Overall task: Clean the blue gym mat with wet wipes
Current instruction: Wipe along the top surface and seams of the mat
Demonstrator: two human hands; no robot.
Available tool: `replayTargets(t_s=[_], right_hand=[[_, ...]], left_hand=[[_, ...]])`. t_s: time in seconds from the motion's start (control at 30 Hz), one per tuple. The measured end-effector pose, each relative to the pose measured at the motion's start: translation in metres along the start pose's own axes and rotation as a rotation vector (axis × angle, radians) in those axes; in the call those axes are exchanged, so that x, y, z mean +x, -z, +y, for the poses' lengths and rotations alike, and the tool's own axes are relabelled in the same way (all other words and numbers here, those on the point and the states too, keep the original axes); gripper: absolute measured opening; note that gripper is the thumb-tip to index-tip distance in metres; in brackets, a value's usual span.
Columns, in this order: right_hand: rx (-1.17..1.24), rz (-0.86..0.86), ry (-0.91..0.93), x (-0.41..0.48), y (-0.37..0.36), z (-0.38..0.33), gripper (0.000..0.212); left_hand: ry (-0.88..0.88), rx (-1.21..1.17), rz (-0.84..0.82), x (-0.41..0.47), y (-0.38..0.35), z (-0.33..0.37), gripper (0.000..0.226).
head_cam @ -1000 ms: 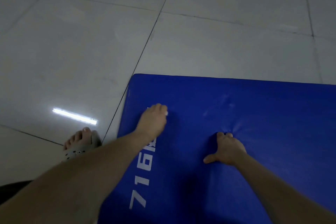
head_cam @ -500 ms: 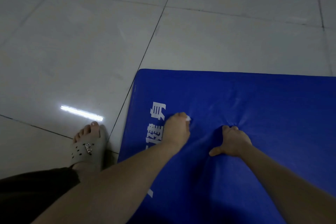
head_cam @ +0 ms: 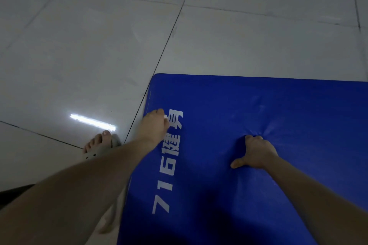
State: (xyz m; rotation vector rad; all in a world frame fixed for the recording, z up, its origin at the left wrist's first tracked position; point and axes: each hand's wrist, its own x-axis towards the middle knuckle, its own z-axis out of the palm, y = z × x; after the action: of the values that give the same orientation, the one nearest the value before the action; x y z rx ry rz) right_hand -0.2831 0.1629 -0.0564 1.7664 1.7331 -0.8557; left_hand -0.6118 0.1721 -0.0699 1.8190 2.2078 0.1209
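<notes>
The blue gym mat lies on the tiled floor, white lettering running along its left side. My left hand is near the mat's left edge, fingers curled over a white wet wipe of which only a small bit shows at the fingertips. My right hand presses into the mat's middle with fingers bent down and thumb spread to the left; the surface puckers around the fingertips.
Pale floor tiles with dark grout lines surround the mat. My left foot in a grey slipper stands on the floor just left of the mat. A bright light reflection shines on a tile.
My left hand with the wipe slid right across the lettering half a second ago, then back left to the mat's edge. My right hand stayed planted.
</notes>
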Motion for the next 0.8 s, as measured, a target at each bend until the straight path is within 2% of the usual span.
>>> replayTargets(t_s=[0.1,0.17,0.3,0.43,0.5,0.57,0.63,0.8], right_hand=[[0.005,0.001,0.005,0.0,0.0,0.0,0.122],[0.006,-0.005,0.006,0.0,0.0,0.001,0.121],[0.007,-0.005,-0.001,0.001,0.001,0.0,0.123],[-0.007,-0.001,-0.003,0.003,0.001,0.0,0.123],[-0.007,0.006,-0.002,0.003,0.001,0.0,0.124],[-0.008,0.015,0.0,0.003,0.0,0.002,0.123],[-0.011,0.015,0.009,0.004,-0.001,0.002,0.123],[-0.015,0.014,0.009,0.004,-0.001,0.002,0.119]], left_hand=[[0.142,-0.094,0.037,-0.013,-0.009,0.022,0.024],[0.138,-0.149,0.007,-0.027,-0.018,0.042,0.022],[-0.006,-0.203,-0.053,-0.057,-0.032,0.078,0.016],[-0.247,-0.218,-0.174,-0.091,-0.045,0.11,0.015],[-0.421,-0.167,-0.244,-0.099,-0.051,0.113,0.019],[-0.507,-0.06,-0.252,-0.091,-0.049,0.106,0.018],[-0.457,-0.023,-0.214,-0.073,-0.042,0.088,0.015],[-0.141,0.013,-0.105,-0.03,-0.01,0.014,0.01]])
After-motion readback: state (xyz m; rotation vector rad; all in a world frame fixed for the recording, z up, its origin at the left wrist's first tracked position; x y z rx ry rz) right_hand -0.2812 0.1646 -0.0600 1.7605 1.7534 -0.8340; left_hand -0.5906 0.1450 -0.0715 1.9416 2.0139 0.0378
